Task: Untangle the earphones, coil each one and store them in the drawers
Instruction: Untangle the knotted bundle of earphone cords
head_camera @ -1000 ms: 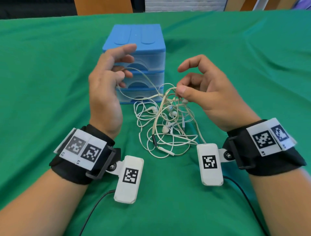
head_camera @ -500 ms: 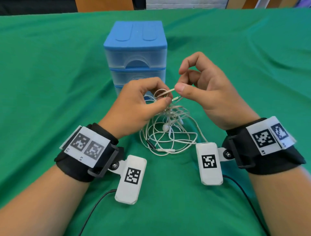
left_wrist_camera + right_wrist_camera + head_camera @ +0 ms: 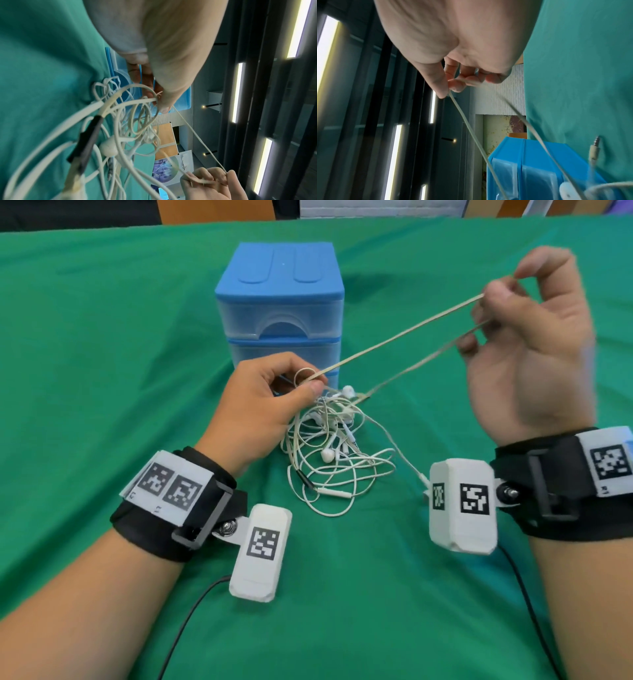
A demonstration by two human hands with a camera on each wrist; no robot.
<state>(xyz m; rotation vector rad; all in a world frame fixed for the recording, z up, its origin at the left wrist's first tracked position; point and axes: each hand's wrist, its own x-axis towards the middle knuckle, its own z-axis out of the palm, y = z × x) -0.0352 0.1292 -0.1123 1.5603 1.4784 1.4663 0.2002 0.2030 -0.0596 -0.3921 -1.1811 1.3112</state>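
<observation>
The left hand point(image 3: 260, 409) pinches a cord at the top of the tangled earphones point(image 3: 334, 450), which lie on the green cloth point(image 3: 102, 354) just in front of the blue drawer unit point(image 3: 279, 302). The right hand point(image 3: 527, 350), raised, pinches a cord loop drawn taut. Wristband tags read "L1" and "R1"; other print is unreadable.

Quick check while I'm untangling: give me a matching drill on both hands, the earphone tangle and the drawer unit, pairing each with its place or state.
Things:
1. left hand
2. right hand
3. earphone tangle
4. drawer unit

States:
A. lies on the green cloth
B. raised, pinching a taut cord
C. stands behind the tangle, drawers closed
D. low at the tangle's edge, pinching a cord

Pairs: 1-D, 2-B, 3-A, 4-C
</observation>
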